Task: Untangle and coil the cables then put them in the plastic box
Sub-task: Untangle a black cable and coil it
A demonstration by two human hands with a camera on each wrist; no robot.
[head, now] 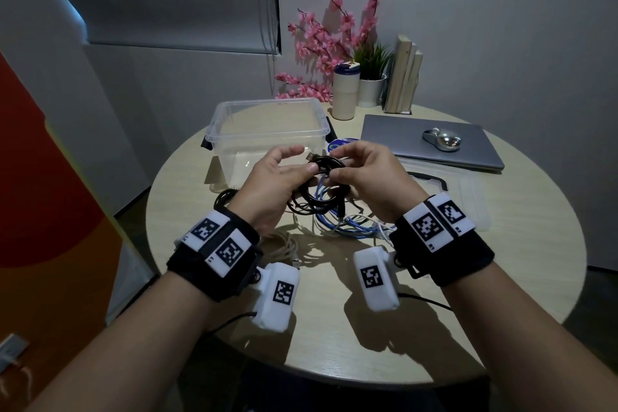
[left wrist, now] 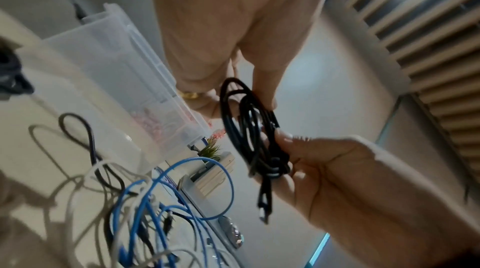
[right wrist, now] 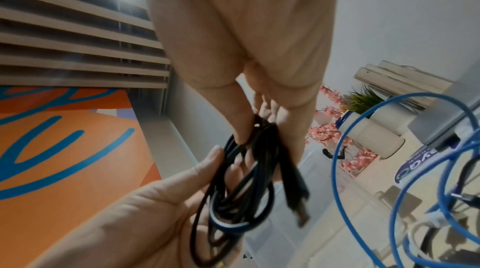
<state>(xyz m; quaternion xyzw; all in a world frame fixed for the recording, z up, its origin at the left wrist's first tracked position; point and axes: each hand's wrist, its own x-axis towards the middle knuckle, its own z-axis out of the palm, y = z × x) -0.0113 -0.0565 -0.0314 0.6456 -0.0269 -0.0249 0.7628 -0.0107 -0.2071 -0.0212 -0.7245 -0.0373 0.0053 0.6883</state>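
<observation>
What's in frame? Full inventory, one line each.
black cable: 1 coil, black, held up between both hands in front of the box
blue cable: 1, blue, tangled on the table under the hands
white cables: count unclear, off-white, in the same tangle
box: 1, clear plastic, open, far left of the table
lid: 1, clear, flat on the table at right
laptop: 1, grey, closed, far right
mouse: 1, silver, on the laptop
tumbler: 1, cream, behind the box
plant: 1, green, white pot
flowers: pink, at the back
books: a few, upright at the back
table: 1, round, pale wood
left hand: grip on the coil
right hand: grip on the coil
</observation>
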